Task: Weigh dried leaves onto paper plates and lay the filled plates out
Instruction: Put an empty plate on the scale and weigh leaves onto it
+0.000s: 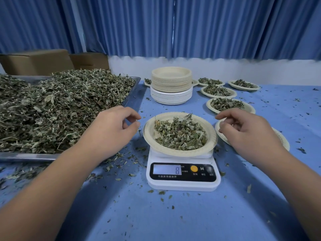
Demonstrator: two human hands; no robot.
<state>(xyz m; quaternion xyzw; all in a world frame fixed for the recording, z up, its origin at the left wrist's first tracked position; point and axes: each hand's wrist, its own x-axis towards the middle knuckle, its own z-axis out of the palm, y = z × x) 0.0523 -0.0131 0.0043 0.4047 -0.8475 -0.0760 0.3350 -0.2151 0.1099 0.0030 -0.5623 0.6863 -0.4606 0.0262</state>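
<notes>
Since the plate [180,153] sits dead between the two hands, that's the relation the next move hangs on. The left hand [114,129] is just off its left rim and the right hand [246,131] just off its right rim, neither touching as far as I can see. Both hands have loosely curled fingers with the tips aimed in at the plate, and nothing is plainly held. Left thumb and forefinger are close together; there could be a scrap of stem there, too small to tell.

Dried leaves [180,134] are heaped in the plate's well. The scale [183,185] is under it on the table [173,214], and the display [167,169] shows 8; I can't read the unit.

The plate is round, so there's no long axis to line up. A grip on opposite rims works from where the hands are, with about equal reach either side.

Directions:
- The tray [26,156] with the leaf pile [52,108] lies left, right beside the left hand, so that hand tops up if the weight is short.
- Filled plates [218,91] run off to the right and away, so laying out goes to the right hand's side.
- The nearest plate [283,141] in that line is partly under the right hand, contents hidden.
- The plate stack [171,80] is beyond the scale, centre.

Judgement: if 8 is the target, lift-and-place comes next. The plate overhangs the scale's platform and looks light, so an uneven lift could tip leaves off.
</notes>
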